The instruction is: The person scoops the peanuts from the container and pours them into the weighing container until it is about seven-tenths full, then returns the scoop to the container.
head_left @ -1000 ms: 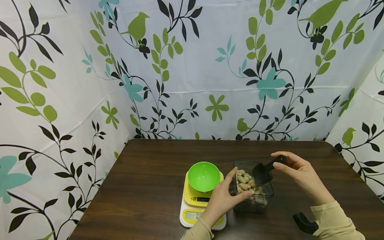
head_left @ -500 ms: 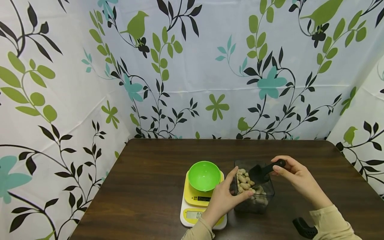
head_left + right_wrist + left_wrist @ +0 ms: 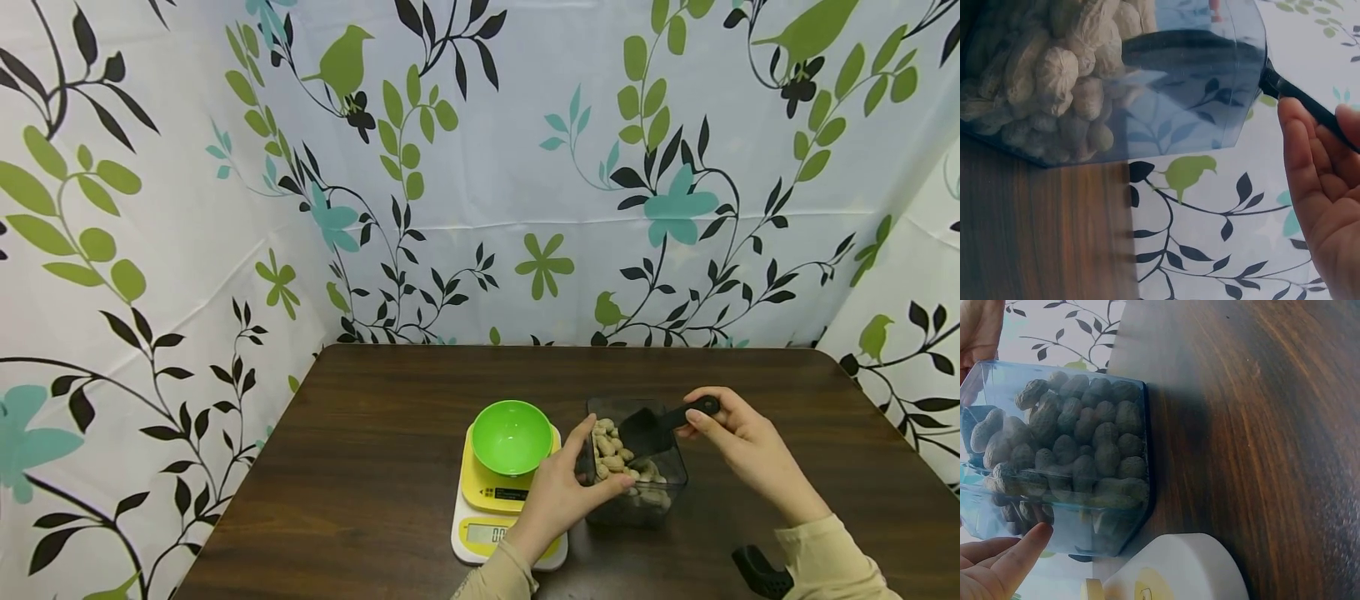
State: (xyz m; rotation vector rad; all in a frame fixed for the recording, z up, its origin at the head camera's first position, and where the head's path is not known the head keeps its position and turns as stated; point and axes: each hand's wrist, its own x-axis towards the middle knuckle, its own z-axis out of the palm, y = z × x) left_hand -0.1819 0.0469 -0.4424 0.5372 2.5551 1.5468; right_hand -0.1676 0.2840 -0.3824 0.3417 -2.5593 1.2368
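A clear, dark-tinted plastic container (image 3: 636, 512) of unshelled peanuts (image 3: 611, 450) stands right of the kitchen scale. My left hand (image 3: 562, 497) holds its left near corner, thumb on the near side and fingers along the left; the left wrist view shows fingertips (image 3: 1025, 553) against the wall. My right hand (image 3: 750, 450) pinches the handle of a black scoop (image 3: 647, 431) over the container's right rim. The scoop's head lies inside, beside the peanuts; through the wall in the right wrist view, the scoop (image 3: 1179, 53) looks dark and partly hidden by peanuts.
A green bowl (image 3: 511, 439) sits on the yellow and white scale (image 3: 471, 500), whose display my left hand partly covers. A black curved object (image 3: 759, 572) is by my right sleeve. The brown table (image 3: 360, 467) meets patterned cloth behind.
The scoop has tipped flatter, its head shifting slightly left inside the container while my right hand barely moves. My left hand keeps its hold.
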